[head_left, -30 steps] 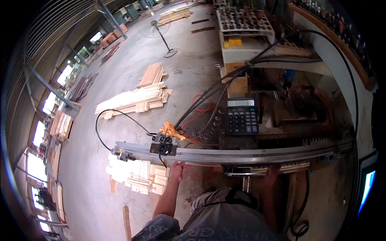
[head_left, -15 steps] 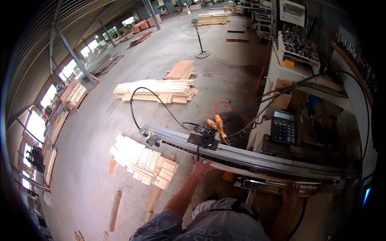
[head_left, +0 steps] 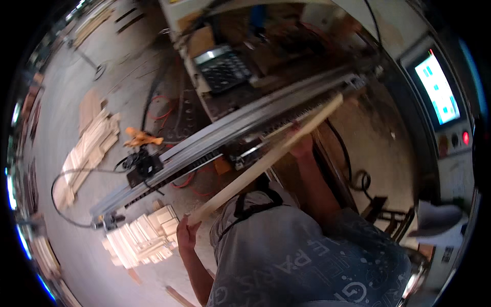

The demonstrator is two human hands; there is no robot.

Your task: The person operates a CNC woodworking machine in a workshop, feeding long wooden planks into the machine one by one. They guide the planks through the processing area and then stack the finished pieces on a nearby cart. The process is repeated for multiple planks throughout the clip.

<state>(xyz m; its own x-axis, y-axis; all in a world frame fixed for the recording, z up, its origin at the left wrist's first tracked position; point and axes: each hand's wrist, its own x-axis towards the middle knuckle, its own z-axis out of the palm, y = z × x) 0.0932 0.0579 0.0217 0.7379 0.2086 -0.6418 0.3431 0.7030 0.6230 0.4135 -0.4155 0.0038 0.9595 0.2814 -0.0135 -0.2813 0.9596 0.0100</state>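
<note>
Fingers of our left hand [head_left: 186, 234] were closed round the lower end of a pale wooden strip [head_left: 258, 168], parted no wider than its thickness. Those of our right hand [head_left: 302, 145] seemed wrapped about it nearer the far end, though blur and the wood itself hid part of that grip. The strip slanted across in front of our body, rising to the right, on our side of the metal rail [head_left: 235, 123].

Handling it well, we judged, meant an even, light hold with the hands widely spaced, fingertips clear of the rail, and both ends watched against knocks.

We counted one strip in hand, one rail, one calculator [head_left: 223, 70] beyond it, one orange object [head_left: 142, 137] by the rail, one lit screen [head_left: 437, 88] and one red light [head_left: 466, 137] at our right. On the floor [head_left: 64, 120] we made out at least three piles: a nearer pile [head_left: 144, 236], a middle pile [head_left: 88, 153] and a distant pile [head_left: 92, 24], their boards too blurred to count.
</note>
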